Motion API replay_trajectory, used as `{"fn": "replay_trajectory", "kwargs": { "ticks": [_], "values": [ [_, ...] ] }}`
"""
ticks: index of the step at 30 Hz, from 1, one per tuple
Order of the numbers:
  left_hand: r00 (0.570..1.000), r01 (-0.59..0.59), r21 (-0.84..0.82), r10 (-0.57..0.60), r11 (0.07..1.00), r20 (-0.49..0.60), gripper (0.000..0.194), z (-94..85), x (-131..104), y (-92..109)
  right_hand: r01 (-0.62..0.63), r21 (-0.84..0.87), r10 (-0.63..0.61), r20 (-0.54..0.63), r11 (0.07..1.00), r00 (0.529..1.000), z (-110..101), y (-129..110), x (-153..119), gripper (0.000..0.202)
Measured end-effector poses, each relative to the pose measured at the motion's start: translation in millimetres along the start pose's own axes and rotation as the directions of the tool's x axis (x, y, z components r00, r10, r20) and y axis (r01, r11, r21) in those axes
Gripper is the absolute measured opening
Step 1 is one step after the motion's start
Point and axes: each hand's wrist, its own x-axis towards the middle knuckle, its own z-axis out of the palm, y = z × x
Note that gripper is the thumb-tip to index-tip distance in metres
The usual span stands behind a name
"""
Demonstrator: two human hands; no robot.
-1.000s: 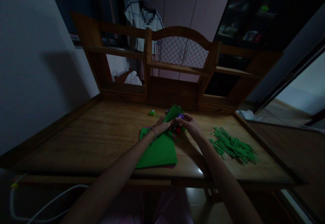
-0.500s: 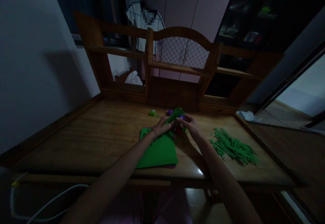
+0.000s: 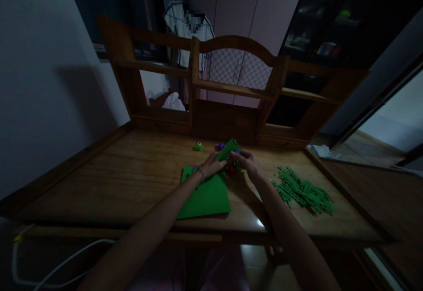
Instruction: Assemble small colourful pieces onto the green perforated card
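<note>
My left hand [image 3: 214,165] is closed on a narrow green sheet [image 3: 228,149] that slants up over the table. Beneath my left wrist lies a stack of green sheets [image 3: 208,198], with a pinkish edge showing under it. My right hand [image 3: 247,161] pinches a small purple object [image 3: 237,153] at the right side of the held sheet. A red object [image 3: 231,169] sits just below the fingers, partly hidden. Behind the hands is another purple item [image 3: 220,146], and a green one with an eye-like spot [image 3: 198,146] stands to its left.
A pile of thin green cut strips [image 3: 304,189] lies on the right of the wooden table [image 3: 125,167]. Along the back edge rises a wooden shelf frame [image 3: 231,88]. A white cable [image 3: 66,260] hangs at the lower left.
The held green sheet and the purple object at my right hand have shifted slightly. My right hand has moved a little; the left has barely moved.
</note>
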Motion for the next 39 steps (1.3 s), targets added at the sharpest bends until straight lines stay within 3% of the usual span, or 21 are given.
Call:
{"fn": "replay_trajectory", "kwargs": {
  "ticks": [4, 9, 16, 20, 26, 30, 39],
  "values": [
    [0.999, -0.037, 0.02, 0.037, 0.999, -0.032, 0.041, -2.5, 0.6, -0.1, -0.023, -0.011, 0.024, 0.038, 1.0, 0.999, -1.2, 1.6, -0.1, 0.04],
    [1.0, -0.009, 0.017, 0.009, 1.0, -0.004, 0.043, -3.8, -4.2, 3.1, 0.059, 0.009, -0.059, 0.085, 0.998, 0.995, -0.9, -0.1, -0.5, 0.037],
    [0.989, 0.095, 0.073, -0.086, 0.993, -0.122, 0.045, -5.7, -3.2, 10.2, 0.066, 0.036, -0.07, 0.095, 0.997, 0.993, -0.8, 0.4, 1.9, 0.036],
    [0.979, 0.147, 0.024, -0.142, 0.989, -0.144, 0.051, -6.4, -0.2, 3.0, 0.002, 0.13, -0.007, 0.041, 0.992, 0.999, 1.2, 7.0, 8.1, 0.037],
    [0.98, 0.11, -0.087, -0.122, 0.99, -0.155, 0.048, -6.3, 1.5, 6.2, -0.114, 0.402, 0.156, -0.074, 0.909, 0.985, -1.2, 5.5, 12.9, 0.036],
    [0.986, 0.05, -0.101, -0.065, 0.994, -0.153, 0.045, -7.6, 0.3, 13.9, -0.143, 0.527, 0.192, -0.04, 0.838, 0.981, -4.2, 1.9, 13.1, 0.033],
    [0.988, 0.014, -0.133, -0.034, 0.991, -0.149, 0.047, -6.7, 4.5, 6.8, -0.195, 0.56, 0.233, 0.003, 0.805, 0.972, -6.9, 0.1, 14.1, 0.045]
  ]
}}
